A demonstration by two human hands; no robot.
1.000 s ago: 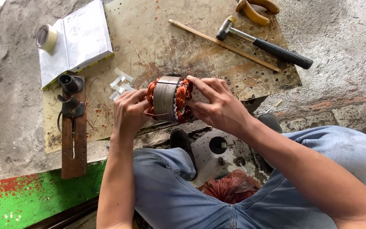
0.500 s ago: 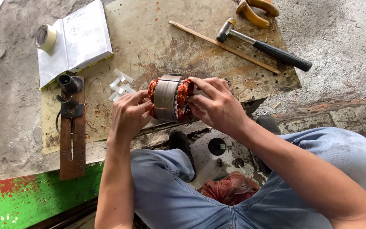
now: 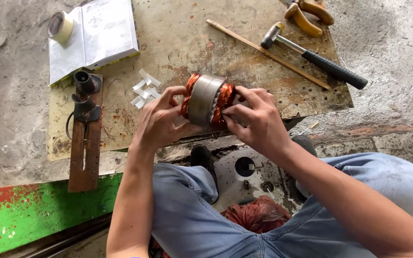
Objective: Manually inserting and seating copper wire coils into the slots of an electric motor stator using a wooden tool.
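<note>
While gripped, stator (image 3: 205,99) between both hands' fingers (image 3: 244,111).

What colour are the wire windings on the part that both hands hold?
Copper-orange windings on a grey metal core, seen in the head view.

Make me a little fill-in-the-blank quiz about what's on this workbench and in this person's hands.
1. Both hands, the left hand and the right hand, hold a metal stator wound with ____ wire.
2. The tape roll rests on an open ____.
3. The hammer has a ____ grip.
4. The pliers have ____ handles.

Missing words: copper; book; black; yellow
</note>
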